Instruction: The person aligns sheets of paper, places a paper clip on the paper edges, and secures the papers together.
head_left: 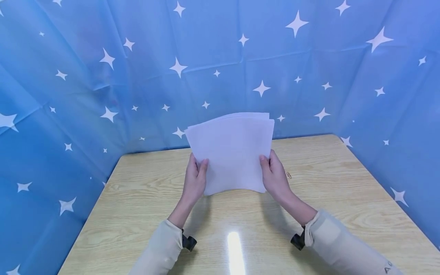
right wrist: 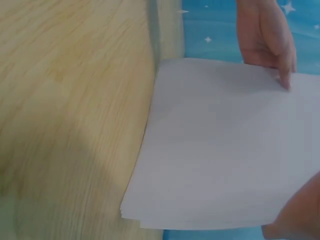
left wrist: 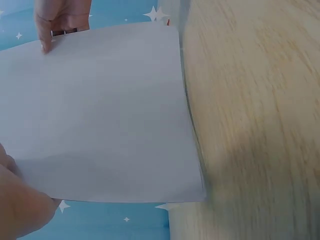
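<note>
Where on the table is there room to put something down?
Left of the left hand, bare table reaches its left edge; right of the orange paperclip, more reaches the right edge. The middle is crowded: both that hand and the right hand hold paper sheets there.

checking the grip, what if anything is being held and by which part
White paper sheets: the left hand grips their left edge, the right hand their right edge.
</note>
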Available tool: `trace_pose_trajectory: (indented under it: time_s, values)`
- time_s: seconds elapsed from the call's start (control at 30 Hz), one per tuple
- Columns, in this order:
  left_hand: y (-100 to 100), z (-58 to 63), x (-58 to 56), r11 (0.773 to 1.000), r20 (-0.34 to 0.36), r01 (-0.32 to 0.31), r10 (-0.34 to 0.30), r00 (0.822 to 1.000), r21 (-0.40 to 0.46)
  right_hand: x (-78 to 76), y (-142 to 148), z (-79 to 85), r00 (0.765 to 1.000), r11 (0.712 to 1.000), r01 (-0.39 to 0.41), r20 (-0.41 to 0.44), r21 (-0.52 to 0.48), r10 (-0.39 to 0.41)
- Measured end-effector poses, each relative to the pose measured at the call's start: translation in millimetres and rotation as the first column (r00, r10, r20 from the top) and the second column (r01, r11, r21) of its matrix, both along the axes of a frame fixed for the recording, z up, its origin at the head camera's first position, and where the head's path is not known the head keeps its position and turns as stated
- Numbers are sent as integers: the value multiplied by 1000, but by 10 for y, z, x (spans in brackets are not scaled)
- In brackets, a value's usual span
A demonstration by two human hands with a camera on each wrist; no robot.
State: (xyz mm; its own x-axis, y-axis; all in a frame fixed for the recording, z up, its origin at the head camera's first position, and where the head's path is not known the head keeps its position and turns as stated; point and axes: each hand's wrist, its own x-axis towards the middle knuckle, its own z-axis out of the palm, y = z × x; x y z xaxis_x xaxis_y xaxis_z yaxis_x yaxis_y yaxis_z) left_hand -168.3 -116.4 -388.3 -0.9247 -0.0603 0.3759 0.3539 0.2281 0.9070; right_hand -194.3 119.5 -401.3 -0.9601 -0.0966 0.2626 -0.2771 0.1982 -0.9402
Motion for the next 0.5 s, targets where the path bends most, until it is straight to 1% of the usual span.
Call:
trace_pose_trajectory:
  time_s: [0.2,0.33,0.5]
  values:
    - [-70,-224,-145,1000,4,-28,28,1000,-9,-3,0,-42,1000,1000,-6,-24,-16,5]
    - [-72,-248,-167,999,-15,-32,32,999,-15,6,10,-51,999,999,-14,-36,-36,13]
    - [-71,-234,-171,1000,-35,-28,28,999,-2,-2,28,-43,999,1000,-5,-33,-10,5]
